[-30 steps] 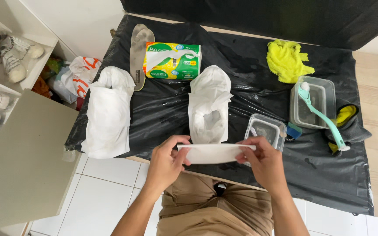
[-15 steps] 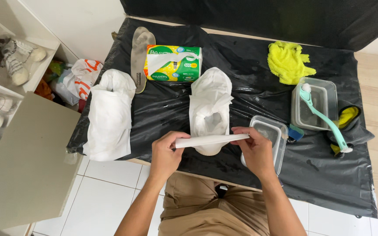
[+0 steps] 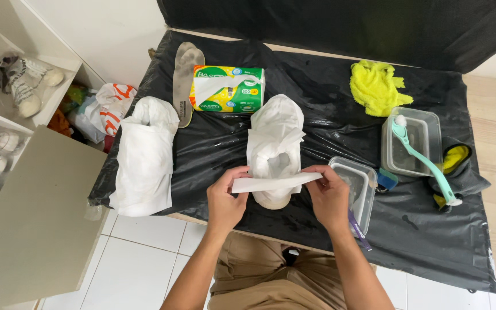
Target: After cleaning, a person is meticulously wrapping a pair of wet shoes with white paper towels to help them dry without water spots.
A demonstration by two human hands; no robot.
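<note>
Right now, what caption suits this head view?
Both hands, left and right, stretch a folded tissue over a tissue-wrapped shoe on black plastic sheeting.

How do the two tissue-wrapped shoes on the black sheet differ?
The left shoe is wrapped all over, so no sole shows, and neither hand touches it. The middle shoe still shows its bare heel end, and the left hand and right hand stretch a folded tissue strip across it. Both lie lengthwise on the black plastic sheet, covered in white tissue.
</note>
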